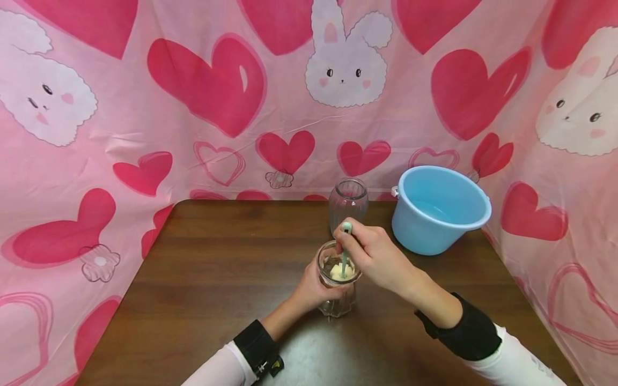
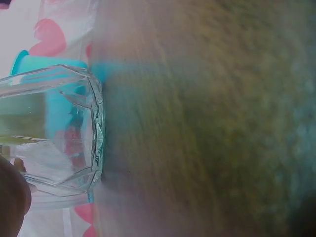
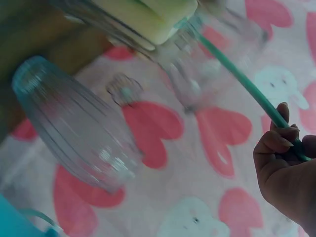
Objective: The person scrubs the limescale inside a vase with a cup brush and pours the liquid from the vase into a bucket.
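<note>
Sponge brush (image 1: pixel 345 252) in right hand (image 1: pixel 379 257), inside left-held glass (image 1: pixel 336 292)

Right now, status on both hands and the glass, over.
Left hand grips glass on table. Right hand holds green brush, sponge end inside glass. Second glass and blue tub behind, apart.

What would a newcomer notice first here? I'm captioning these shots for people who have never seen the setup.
First the two hands at the table's middle: the left hand holds a glass jar while the right hand holds a green brush handle standing in the jar, a pale sponge at its tip. Behind it stands a second glass jar, and to the right a blue bucket, all against a pink backdrop of hearts and bunnies.
</note>
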`<state>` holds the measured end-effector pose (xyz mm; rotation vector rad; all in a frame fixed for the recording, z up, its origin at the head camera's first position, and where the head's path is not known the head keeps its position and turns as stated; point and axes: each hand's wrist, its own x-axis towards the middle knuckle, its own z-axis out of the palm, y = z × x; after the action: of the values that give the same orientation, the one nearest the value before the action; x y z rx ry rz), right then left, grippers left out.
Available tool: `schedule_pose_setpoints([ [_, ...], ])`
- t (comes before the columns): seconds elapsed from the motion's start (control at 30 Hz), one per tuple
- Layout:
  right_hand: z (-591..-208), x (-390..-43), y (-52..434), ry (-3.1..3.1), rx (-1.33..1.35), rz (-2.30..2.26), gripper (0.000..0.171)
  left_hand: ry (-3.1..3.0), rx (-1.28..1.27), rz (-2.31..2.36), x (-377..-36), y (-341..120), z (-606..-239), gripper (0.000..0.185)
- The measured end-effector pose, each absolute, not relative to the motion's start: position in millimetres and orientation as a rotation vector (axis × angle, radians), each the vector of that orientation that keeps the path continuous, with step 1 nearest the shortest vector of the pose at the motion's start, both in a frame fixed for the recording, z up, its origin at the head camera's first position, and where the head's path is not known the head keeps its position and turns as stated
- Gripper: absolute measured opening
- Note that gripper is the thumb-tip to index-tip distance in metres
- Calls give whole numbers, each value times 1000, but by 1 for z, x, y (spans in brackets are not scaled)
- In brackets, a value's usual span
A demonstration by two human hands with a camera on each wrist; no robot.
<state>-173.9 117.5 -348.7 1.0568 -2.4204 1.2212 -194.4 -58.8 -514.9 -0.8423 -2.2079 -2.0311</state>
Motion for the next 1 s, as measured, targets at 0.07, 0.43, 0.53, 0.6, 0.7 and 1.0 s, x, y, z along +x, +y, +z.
schedule_pose_setpoints([
  [0.07, -358, -173, 118, -2459, 1053, 1206, 12, -2224, -830, -2013, -194, -59, -516, 88],
  [0.43, -356, -178, 121, -2408, 1057, 1181, 11, -2219, -838, -1989, -195, -59, -515, 88],
  [0.53, -354, -177, 124, -2355, 1058, 1209, 13, -2213, -852, -1983, -194, -59, -516, 85],
  [0.6, -358, -178, 126, -2361, 1057, 1210, 13, -2216, -851, -1964, -194, -59, -516, 84],
  [0.7, -368, -179, 127, -2410, 1058, 1187, 13, -2224, -848, -1956, -194, -59, -516, 83],
  [1.0, -370, -177, 127, -2395, 1135, 1103, 9, -2223, -844, -1964, -194, -59, -516, 85],
])
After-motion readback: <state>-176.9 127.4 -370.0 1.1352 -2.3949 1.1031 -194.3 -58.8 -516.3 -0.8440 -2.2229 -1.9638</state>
